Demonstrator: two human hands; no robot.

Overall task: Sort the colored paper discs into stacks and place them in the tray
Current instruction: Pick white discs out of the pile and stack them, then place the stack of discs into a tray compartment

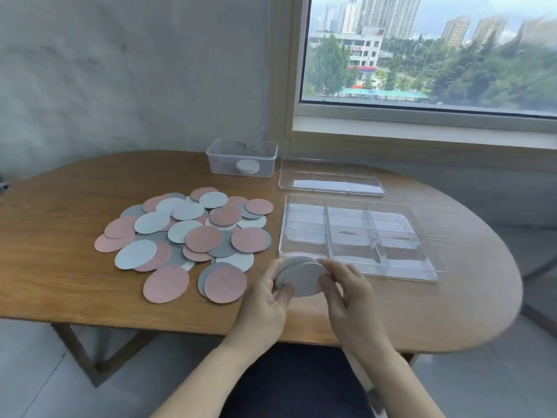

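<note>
Okay, we see the left hand [265, 294] and right hand [343, 291] both pinching a small white disc stack [300, 277] by its edges, tray [349, 221] at one o'clock. Stack count unclear, some fingertips hidden behind it. The loose pile [187, 233] sits at ten o'clock.

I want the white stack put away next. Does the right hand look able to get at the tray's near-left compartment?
Probably yes. The right hand, holding the stack with the left hand, sits just before the tray; the tray is open, its lid lying behind it, and nothing stands between.
</note>
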